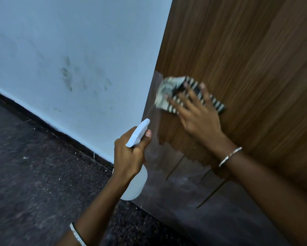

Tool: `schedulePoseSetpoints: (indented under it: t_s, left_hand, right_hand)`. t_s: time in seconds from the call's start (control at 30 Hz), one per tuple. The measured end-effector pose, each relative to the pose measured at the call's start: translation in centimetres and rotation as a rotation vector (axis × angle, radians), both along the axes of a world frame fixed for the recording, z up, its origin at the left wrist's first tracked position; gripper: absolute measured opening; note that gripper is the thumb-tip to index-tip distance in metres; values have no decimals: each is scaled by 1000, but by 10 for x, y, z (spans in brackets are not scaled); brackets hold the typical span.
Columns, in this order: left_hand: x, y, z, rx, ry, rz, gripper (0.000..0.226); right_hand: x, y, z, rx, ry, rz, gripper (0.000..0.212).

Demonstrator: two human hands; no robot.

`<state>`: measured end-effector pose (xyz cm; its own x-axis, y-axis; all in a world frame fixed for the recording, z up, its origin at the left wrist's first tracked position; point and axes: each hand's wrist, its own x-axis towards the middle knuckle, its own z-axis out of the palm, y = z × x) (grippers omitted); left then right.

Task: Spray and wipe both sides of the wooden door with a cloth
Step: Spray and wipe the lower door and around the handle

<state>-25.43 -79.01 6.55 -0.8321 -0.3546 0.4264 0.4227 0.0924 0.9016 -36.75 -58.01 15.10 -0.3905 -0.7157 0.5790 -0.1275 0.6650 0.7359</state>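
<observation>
The wooden door [247, 50] fills the right side, brown with fine vertical grain; its lower part looks dull and grey with a few dark streaks. My right hand [197, 114] presses a striped black-and-white cloth [168, 89] flat against the door near its left edge, fingers spread straight. My left hand [129, 157] grips a white spray bottle [136, 181] by the neck, just left of the door's edge, with the nozzle pointing up towards the door.
A pale blue wall [69, 50] with dark smudges runs on the left down to a dark speckled floor [33, 174]. Bracelets sit on both wrists.
</observation>
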Motion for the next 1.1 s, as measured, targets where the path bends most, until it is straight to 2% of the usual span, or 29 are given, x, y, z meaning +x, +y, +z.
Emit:
schedulePoseSetpoints:
  t_s: [0.1,0.2,0.27,0.43,0.57,0.63,0.77,0.87,0.97,1.1]
  left_hand:
    - [-2,-5,3,18,-6,10,17]
    - [-7,-9,-1,19,-1,23,17]
    - [-11,-12,-5,21,12,31,17]
    - [-12,-19,-14,29,30,41,11]
    - [-13,-22,-13,12,14,54,13]
    - [-15,-24,-10,23,19,50,22]
    - [-15,-25,-3,29,32,56,29]
    - [-16,-27,-2,33,30,72,28]
    - [-19,-28,-6,27,35,90,25]
    - [-21,-25,-15,16,37,97,24]
  right_hand:
    - [-14,-25,44,-190,112,0,55]
    - [-19,-34,38,-245,156,23,56]
    - [-21,-33,5,-167,117,51,57]
    - [-11,-19,-115,247,-181,49,77]
    - [-11,-24,-98,325,-214,40,71]
    - [-17,-36,-57,226,-148,73,64]
    - [-33,-72,32,-118,49,65,55]
    - [-37,-83,40,-212,92,55,55]
    - [-42,-78,-6,-107,60,80,55]
    - [-38,-68,-95,187,-118,115,61]
